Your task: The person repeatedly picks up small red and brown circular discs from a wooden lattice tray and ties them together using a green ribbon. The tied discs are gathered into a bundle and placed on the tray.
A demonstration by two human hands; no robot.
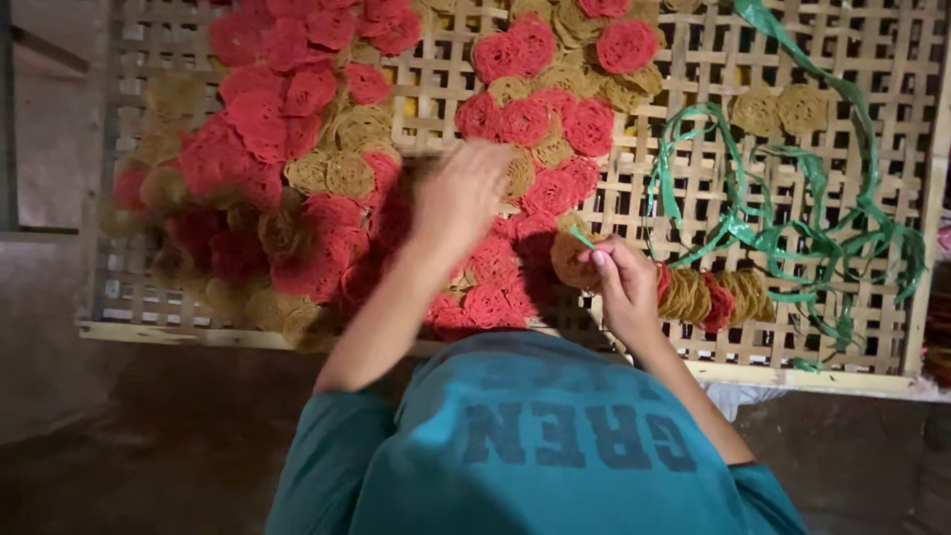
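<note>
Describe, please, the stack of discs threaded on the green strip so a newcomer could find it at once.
Start at the bamboo rack and go to its near right edge, below the tangle of green strip. The stack lies on its side beside the right hand. Unlike the loose discs, its discs are packed face to face.

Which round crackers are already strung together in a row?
The yellow and red ones right of the right hand, stacked on the green strip; the others lie loose.

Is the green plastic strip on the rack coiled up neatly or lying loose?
Loose. The green plastic strip sprawls in tangled loops across the bamboo rack; one end runs to the right hand beside the threaded crackers.
</note>
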